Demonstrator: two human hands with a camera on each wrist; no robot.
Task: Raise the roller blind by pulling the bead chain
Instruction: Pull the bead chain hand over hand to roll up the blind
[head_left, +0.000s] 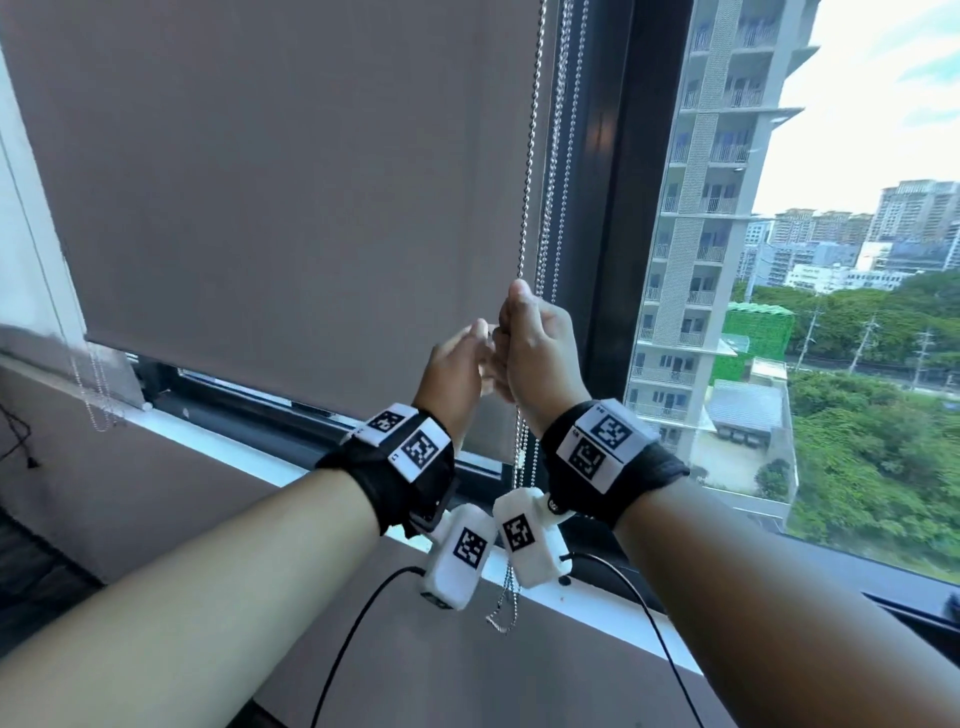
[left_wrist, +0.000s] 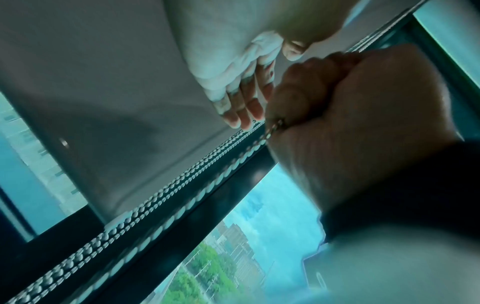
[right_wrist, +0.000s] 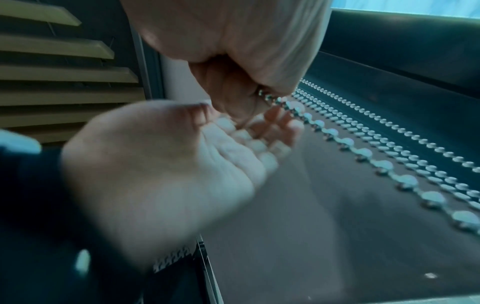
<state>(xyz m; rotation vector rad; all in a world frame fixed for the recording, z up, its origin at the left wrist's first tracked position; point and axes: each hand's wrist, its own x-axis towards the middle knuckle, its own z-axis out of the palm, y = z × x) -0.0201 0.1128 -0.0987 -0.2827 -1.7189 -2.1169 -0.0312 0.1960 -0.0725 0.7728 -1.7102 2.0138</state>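
Note:
The grey-brown roller blind (head_left: 285, 182) hangs down over most of the left window pane, its bottom edge just above the sill. A metal bead chain (head_left: 530, 156) runs down the blind's right edge and loops below my wrists. My right hand (head_left: 540, 343) is a fist that grips this chain (right_wrist: 363, 152) at about the height of the blind's lower part. Just left of it, my left hand (head_left: 457, 364) has straight, relaxed fingers (left_wrist: 244, 107) and holds nothing. Its fingertips lie beside the fist (left_wrist: 350, 98) and close to the chain (left_wrist: 226, 174).
Further bead chain strands (head_left: 558, 156) hang parallel by the dark window post (head_left: 623, 208). A white sill (head_left: 249, 452) runs below, and another chain (head_left: 98, 400) hangs at the far left. Black cables trail from the wrist cameras. Buildings and trees show through the right pane.

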